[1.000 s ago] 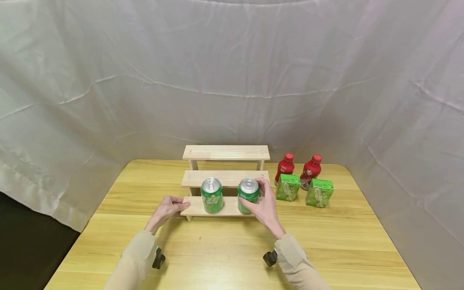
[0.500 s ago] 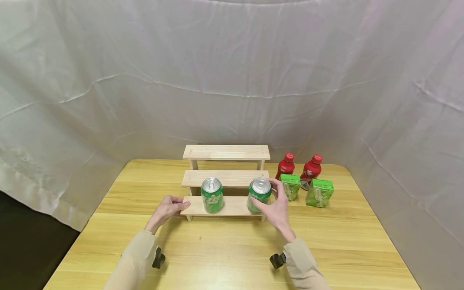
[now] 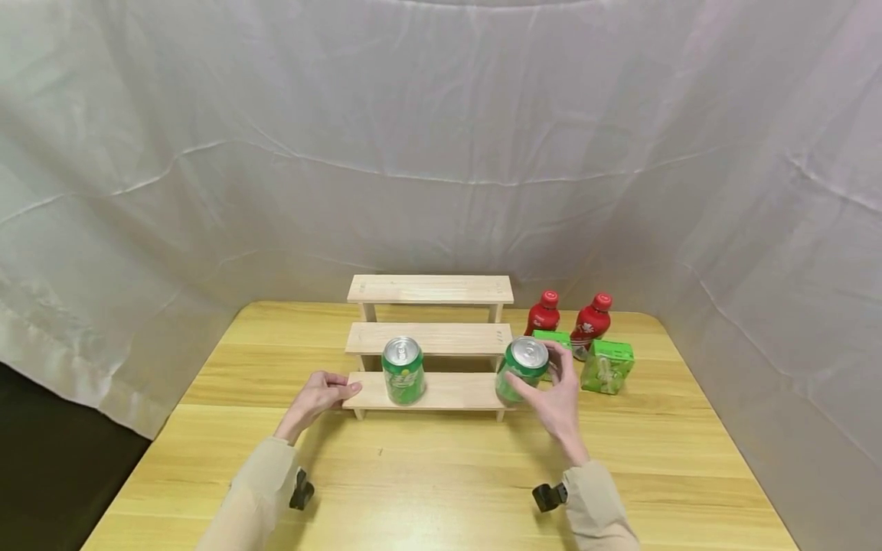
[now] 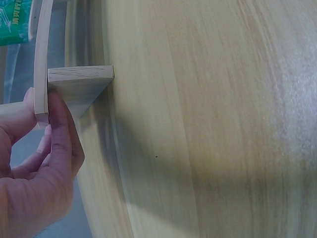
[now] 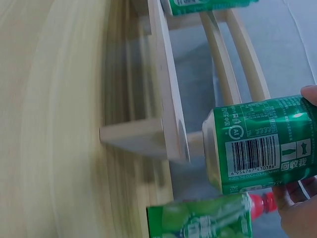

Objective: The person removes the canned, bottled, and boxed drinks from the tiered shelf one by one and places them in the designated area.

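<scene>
My right hand [image 3: 556,396] holds a green soda can [image 3: 521,373] between thumb and fingers, at the right end of the lowest step. In the right wrist view this can [image 5: 262,144] is off the shelf board, slightly tilted. A second green soda can [image 3: 403,372] stands upright left of centre on the lowest step of the wooden three-step shelf [image 3: 455,392]. At that step's left end my left hand [image 3: 320,395] pinches the board, thumb on top and fingers beneath, as the left wrist view shows with the board's end [image 4: 41,99].
Right of the shelf stand two red bottles [image 3: 542,315] and two green drink cartons [image 3: 608,367]; the held can and right hand partly hide the nearer carton. A pale curtain [image 3: 441,191] hangs behind the wooden table [image 3: 427,474].
My right hand has carried its can rightward from the lowest step's right half to beyond its right end, lifting and tilting it. The left hand and the other can have stayed put.
</scene>
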`<state>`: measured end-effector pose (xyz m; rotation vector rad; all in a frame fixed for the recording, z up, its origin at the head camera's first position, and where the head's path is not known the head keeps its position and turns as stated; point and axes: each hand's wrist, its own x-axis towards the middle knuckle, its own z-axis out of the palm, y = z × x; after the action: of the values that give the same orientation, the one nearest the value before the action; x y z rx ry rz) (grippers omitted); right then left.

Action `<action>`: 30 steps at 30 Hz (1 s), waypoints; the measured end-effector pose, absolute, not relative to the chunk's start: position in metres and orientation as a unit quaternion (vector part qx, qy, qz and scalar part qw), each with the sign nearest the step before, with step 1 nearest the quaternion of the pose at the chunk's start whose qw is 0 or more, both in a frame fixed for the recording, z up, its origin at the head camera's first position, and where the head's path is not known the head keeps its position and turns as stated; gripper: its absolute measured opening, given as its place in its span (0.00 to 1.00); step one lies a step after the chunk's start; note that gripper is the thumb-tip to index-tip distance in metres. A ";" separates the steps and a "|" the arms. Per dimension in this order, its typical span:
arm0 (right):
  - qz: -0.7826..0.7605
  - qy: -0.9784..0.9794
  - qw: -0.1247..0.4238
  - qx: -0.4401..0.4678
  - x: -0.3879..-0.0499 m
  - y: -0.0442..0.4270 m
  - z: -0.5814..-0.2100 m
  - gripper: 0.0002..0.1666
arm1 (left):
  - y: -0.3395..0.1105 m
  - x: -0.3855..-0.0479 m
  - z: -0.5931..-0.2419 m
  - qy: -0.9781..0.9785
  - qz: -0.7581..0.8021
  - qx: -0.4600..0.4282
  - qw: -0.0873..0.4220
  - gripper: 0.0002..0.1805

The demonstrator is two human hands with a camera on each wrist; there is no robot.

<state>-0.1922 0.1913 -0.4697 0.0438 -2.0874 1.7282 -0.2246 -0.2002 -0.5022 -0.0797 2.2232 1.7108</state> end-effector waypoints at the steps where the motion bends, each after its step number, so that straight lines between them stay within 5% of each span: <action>1: 0.623 -0.752 0.217 0.011 -0.191 0.194 -0.470 0.48 | -0.200 -0.224 -0.502 0.784 0.598 -0.028 0.167 0.16; 30: 0.606 -0.740 0.258 -0.137 -0.173 0.280 -0.487 0.47 | -0.201 -0.224 -0.500 0.807 0.568 -0.042 0.156 0.14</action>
<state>-0.1733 0.2799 -0.4867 -0.3725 -2.0068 1.6432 -0.2244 -0.2009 -0.5002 -0.1196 2.3119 1.6262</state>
